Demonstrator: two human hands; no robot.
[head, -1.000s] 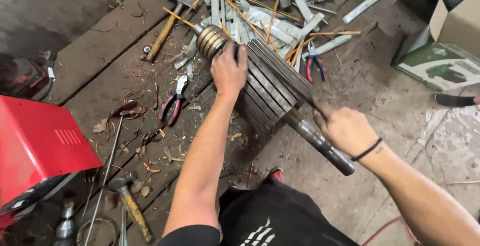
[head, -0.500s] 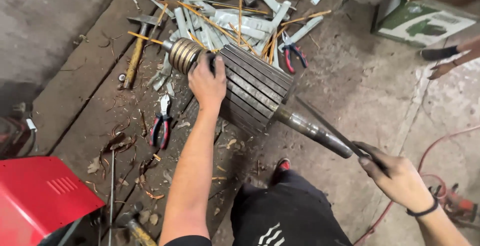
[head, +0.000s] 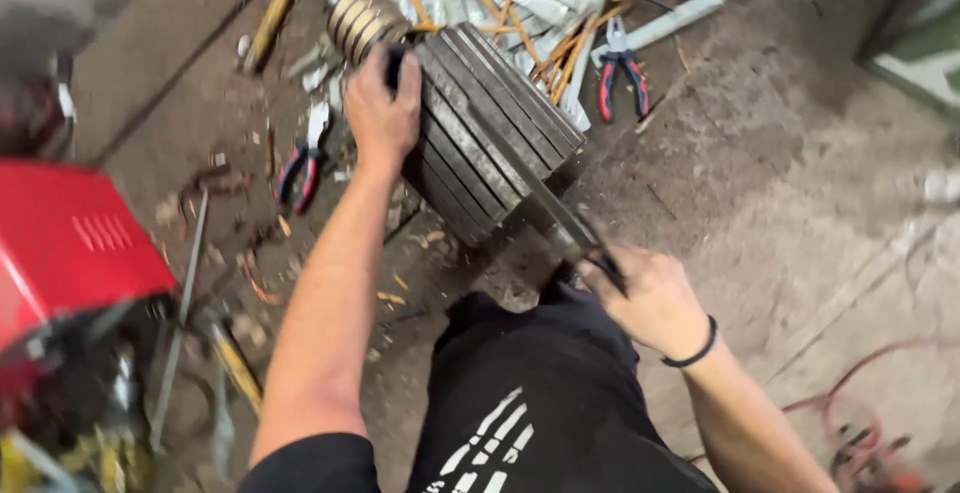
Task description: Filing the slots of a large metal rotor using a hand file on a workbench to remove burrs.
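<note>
Since 0.5 s ago I've brought R hand [head: 655,298] back in, fist shut on blade [head: 545,203] laid along rotor [head: 490,128]. L hand [head: 383,113] spread, pressing rotor's top on floor, red pliers [head: 622,78] nearby.

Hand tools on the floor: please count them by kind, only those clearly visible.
Pliers with red and dark handles: 2
Hammers with yellowish handle: 1
Total: 3
</note>
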